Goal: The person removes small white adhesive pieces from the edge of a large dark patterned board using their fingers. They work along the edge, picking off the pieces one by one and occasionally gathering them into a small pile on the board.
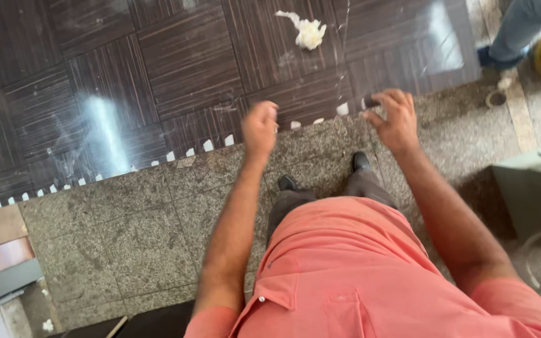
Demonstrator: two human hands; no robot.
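Our right hand [397,119], just right of frame centre, pinches a small dark object [369,101] whose long axis points left toward our left hand [260,128], which is loosely curled, apparently empty, and apart above the speckled stone floor [133,231].

Shine is seen on the dark striped floor tiles [158,69], which look smooth. The grey stone floor [139,231] is speckled and dull. A soft white rag [308,31] is crumpled.
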